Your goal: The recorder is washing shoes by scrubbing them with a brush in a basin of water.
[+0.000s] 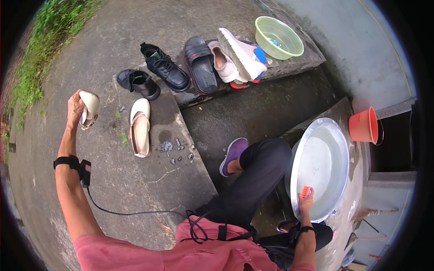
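Observation:
Out at the far left, my left hand point(75, 106) grips a cream flat shoe point(90, 102) above the concrete. Its mate, a cream ballet flat point(139, 130) with an elastic gathered edge, lies on the concrete ledge point(190, 183) to the right of that hand. In my right hand point(306, 202) is a small scrub brush point(306, 192) with orange-red bristles. This hand is at the near rim of a large round metal basin point(295, 169), which holds water. Beside the ballet flat are wet patches and a few blobs of suds point(166, 146).
Black lace-up shoes point(166, 67), a black slide sandal point(200, 64) and pale sneakers point(242, 56) line the ledge. A green plastic tub point(279, 38) stands beyond them. An orange bucket point(362, 125) is right of the basin; a broom point(366, 213) lies farther right. The ledge drops to a lower floor.

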`<state>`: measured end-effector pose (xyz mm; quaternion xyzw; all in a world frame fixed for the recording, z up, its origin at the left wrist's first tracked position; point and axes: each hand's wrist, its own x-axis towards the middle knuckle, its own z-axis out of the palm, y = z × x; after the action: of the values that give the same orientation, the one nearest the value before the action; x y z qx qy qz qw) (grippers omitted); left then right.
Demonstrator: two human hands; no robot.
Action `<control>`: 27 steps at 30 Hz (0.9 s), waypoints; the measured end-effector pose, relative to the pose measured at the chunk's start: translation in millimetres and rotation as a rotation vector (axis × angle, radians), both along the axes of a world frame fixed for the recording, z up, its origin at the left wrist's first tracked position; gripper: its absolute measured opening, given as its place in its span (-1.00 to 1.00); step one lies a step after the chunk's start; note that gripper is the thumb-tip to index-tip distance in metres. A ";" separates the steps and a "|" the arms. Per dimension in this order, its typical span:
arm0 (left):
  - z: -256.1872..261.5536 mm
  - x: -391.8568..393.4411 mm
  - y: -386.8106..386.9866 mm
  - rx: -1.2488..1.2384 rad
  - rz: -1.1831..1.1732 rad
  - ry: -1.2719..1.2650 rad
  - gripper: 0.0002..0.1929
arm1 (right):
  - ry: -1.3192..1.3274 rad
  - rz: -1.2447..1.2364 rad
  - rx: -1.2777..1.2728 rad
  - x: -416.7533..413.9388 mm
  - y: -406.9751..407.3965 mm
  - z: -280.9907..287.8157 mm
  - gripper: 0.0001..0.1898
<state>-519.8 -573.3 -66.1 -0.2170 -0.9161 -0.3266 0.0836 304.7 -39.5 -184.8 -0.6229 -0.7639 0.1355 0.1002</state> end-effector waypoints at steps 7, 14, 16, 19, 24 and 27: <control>-0.1 13.7 25.7 -0.069 -0.171 -0.122 -0.94 | -0.034 -0.049 -0.094 -1.1 -0.1 -0.5 -0.22; -18.9 18.5 47.0 -0.438 -0.211 0.017 -0.83 | -0.073 0.027 -0.034 -5.2 -2.2 1.5 -0.23; -21.6 26.2 57.8 -0.490 -0.217 0.065 -0.82 | -0.078 0.012 -0.046 -4.1 -2.2 1.8 -0.24; -25.9 29.6 65.4 -0.504 -0.207 0.130 -0.82 | -0.056 0.009 -0.052 -5.4 -3.3 2.4 -0.24; -31.5 23.8 73.6 -0.466 -0.245 0.028 -0.83 | -0.077 -0.002 -0.027 -5.6 -5.2 4.7 -0.25; -43.0 15.2 72.7 -0.499 -0.263 -0.011 -0.83 | -0.076 0.010 -0.037 -10.7 -8.2 8.6 -0.24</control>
<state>-504.6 -500.6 -109.2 -0.3459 -0.9327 -0.1001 -0.0205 294.0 -47.6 -176.1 -0.6254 -0.7678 0.1263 0.0587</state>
